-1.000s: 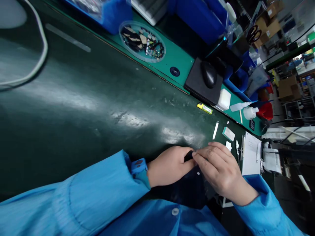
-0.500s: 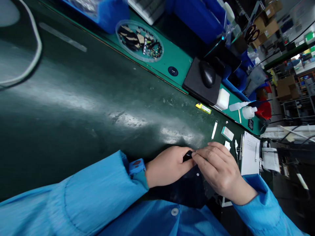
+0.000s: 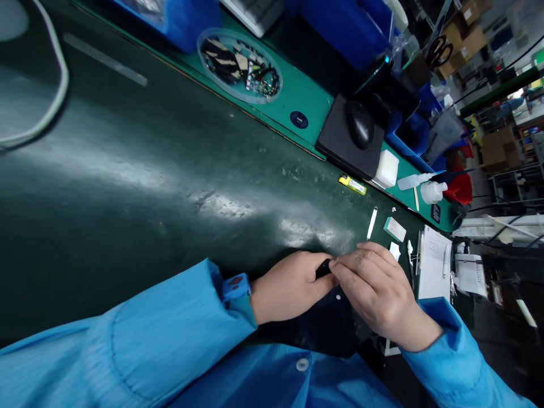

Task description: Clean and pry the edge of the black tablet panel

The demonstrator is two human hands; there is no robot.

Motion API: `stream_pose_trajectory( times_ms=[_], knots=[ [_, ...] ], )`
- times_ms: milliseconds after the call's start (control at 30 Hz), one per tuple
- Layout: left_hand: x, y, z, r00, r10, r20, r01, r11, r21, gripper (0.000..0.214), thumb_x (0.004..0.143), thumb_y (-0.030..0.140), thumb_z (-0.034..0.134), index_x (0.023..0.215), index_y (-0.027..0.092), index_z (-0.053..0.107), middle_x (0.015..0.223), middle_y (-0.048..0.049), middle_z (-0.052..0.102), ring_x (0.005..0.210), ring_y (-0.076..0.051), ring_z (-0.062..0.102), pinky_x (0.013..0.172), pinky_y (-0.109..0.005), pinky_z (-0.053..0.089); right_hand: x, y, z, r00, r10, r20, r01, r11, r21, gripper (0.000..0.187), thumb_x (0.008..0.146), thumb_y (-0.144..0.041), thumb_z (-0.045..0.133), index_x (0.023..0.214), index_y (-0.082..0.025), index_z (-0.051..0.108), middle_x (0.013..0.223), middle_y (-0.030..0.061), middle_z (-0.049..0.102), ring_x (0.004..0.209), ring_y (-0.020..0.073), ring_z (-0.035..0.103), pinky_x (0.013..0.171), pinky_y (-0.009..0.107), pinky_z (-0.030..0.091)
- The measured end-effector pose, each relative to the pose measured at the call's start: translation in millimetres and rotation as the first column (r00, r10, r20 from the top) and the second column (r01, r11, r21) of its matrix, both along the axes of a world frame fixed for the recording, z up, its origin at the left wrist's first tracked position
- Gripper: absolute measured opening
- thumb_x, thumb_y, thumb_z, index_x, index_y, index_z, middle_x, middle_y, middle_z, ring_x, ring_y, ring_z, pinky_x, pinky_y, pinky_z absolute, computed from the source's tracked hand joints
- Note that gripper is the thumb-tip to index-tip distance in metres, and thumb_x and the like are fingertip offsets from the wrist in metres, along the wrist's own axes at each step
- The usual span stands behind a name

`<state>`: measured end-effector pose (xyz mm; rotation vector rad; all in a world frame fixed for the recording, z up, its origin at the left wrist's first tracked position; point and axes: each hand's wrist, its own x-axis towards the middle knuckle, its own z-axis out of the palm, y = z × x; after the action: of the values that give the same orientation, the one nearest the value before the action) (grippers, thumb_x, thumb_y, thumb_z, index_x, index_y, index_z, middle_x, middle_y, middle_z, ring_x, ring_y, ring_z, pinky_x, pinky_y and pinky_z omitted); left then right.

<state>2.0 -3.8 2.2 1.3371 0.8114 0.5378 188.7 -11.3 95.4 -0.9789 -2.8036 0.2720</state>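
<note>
Desk (image 3: 127,238), dark green with worn, glossy patches, extends across the left and centre of the frame. The small black object (image 3: 323,270) is located at lower centre, between the two hands. The left hand (image 3: 293,286) grasps it between thumb and index finger. The right hand (image 3: 376,286) is positioned to its right, fingers bent, with the fingertips in contact with the object's right end; the right thumb is hidden, so it cannot be told whether this hand also grips. Both forearms are covered by blue sleeves (image 3: 170,323). Above the right hand, at right of centre, are a thin white strip (image 3: 372,223), a green-and-white block (image 3: 395,229) and a white scrap (image 3: 395,251). A yellow-green item (image 3: 352,184) lies farther up, near the edge of the raised green ledge (image 3: 308,93). The ledge carries a round clear tray (image 3: 255,100) of mixed small parts at upper centre, and a black mouse (image 3: 359,123) resting on a black pad (image 3: 334,136). A clipboard (image 3: 433,263) with paper and a pen (image 3: 446,262) is at right. A white cable (image 3: 63,79) curves through the upper left.
</note>
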Motion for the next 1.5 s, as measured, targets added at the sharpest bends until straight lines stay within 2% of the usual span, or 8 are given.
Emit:
stream_pose_trajectory(
  times_ms=[167, 367, 533, 700, 933, 1033, 1233, 1500],
  knots=[
    [-0.2, -0.8, 0.5, 0.999, -0.023, 0.039, 0.024, 0.999, -0.028, 0.03, 0.1, 0.04, 0.053, 0.084, 0.019, 0.067, 0.086, -0.0021, 0.077, 0.079, -0.019, 0.068, 0.07, -0.031, 0.043, 2.4, -1.3, -0.3, 1.0, -0.011, 0.027, 0.01, 1.0, 0.004, 0.023, 0.106, -0.005, 0.055, 0.122, -0.004, 0.071, 0.11, 0.0134, 0.077, 0.1, 0.0239, 0.07, 0.107, 0.049, 0.054],
    [-1.1, 0.9, 1.6, 1.0, -0.007, -0.003, 0.007, 1.0, -0.009, 0.03, 0.097, 0.04, 0.054, 0.076, 0.019, 0.061, 0.077, -0.0006, 0.072, 0.071, -0.017, 0.063, 0.064, -0.031, 0.039, -0.2, 0.5, -0.5, 1.0, -0.011, -0.017, 0.011, 1.0, -0.002, 0.022, 0.106, -0.006, 0.054, 0.12, -0.004, 0.071, 0.106, 0.0134, 0.077, 0.099, 0.023, 0.071, 0.105, 0.047, 0.055],
    [-0.9, 0.0, 1.7, 0.999, -0.026, 0.029, 0.027, 0.999, -0.036, 0.031, 0.1, 0.041, 0.052, 0.084, 0.019, 0.068, 0.084, -0.0016, 0.076, 0.078, -0.019, 0.067, 0.068, -0.031, 0.042, 1.0, -0.9, -1.2, 1.0, -0.016, 0.008, 0.016, 1.0, -0.01, 0.022, 0.105, -0.004, 0.056, 0.121, -0.004, 0.071, 0.109, 0.0131, 0.076, 0.098, 0.0233, 0.07, 0.108, 0.048, 0.052],
    [-1.4, -1.2, 0.8, 1.0, -0.002, 0.006, 0.002, 1.0, -0.003, 0.031, 0.098, 0.039, 0.055, 0.076, 0.019, 0.062, 0.076, 0.0006, 0.073, 0.07, -0.016, 0.063, 0.064, -0.029, 0.041, 1.2, -1.3, -2.5, 0.999, -0.021, -0.038, 0.02, 1.0, -0.024, 0.022, 0.105, -0.005, 0.057, 0.123, -0.004, 0.071, 0.109, 0.0128, 0.076, 0.1, 0.0223, 0.07, 0.109, 0.046, 0.051],
    [-2.6, -2.1, 1.7, 1.0, -0.027, 0.001, 0.027, 0.999, -0.03, 0.032, 0.1, 0.042, 0.054, 0.087, 0.019, 0.072, 0.087, -0.0035, 0.079, 0.08, -0.02, 0.072, 0.073, -0.032, 0.052, 2.5, -4.2, -1.0, 0.999, -0.028, -0.03, 0.028, 1.0, -0.012, 0.023, 0.106, -0.005, 0.053, 0.12, -0.004, 0.072, 0.11, 0.0133, 0.077, 0.099, 0.0226, 0.071, 0.109, 0.048, 0.053],
    [-4.7, -4.0, 4.8, 0.999, -0.03, 0.035, 0.03, 1.0, -0.009, 0.031, 0.101, 0.04, 0.054, 0.088, 0.02, 0.073, 0.09, -0.0034, 0.081, 0.081, -0.021, 0.073, 0.078, -0.033, 0.055, -1.5, -6.4, 4.6, 0.999, -0.021, -0.03, 0.021, 1.0, 0.014, 0.029, 0.108, -0.007, 0.046, 0.12, -0.004, 0.072, 0.11, 0.0143, 0.078, 0.099, 0.0241, 0.072, 0.106, 0.048, 0.056],
    [-7.6, -9.7, 6.3, 0.988, -0.036, 0.15, 0.031, 0.999, 0.037, 0.021, 0.101, 0.035, 0.06, 0.101, 0.022, 0.077, 0.111, -0.0034, 0.084, 0.103, -0.024, 0.079, 0.091, -0.035, 0.058, -7.6, -14.2, 25.3, 1.0, 0.002, 0.024, -0.004, 0.998, 0.055, 0.038, 0.106, -0.007, 0.037, 0.115, -0.005, 0.074, 0.109, 0.0136, 0.08, 0.098, 0.0257, 0.074, 0.103, 0.047, 0.059],
    [-8.9, -12.3, 4.3, 0.964, -0.03, 0.263, -0.022, 0.981, 0.191, 0.02, 0.096, 0.016, 0.055, 0.08, 0.021, 0.066, 0.087, -0.0004, 0.082, 0.086, -0.017, 0.08, 0.078, -0.024, 0.058, -19.4, -14.9, 31.6, 0.999, 0.032, 0.022, -0.034, 0.995, 0.096, 0.038, 0.105, -0.006, 0.038, 0.116, -0.004, 0.074, 0.107, 0.0126, 0.08, 0.098, 0.0275, 0.075, 0.106, 0.046, 0.057]
  ],
)
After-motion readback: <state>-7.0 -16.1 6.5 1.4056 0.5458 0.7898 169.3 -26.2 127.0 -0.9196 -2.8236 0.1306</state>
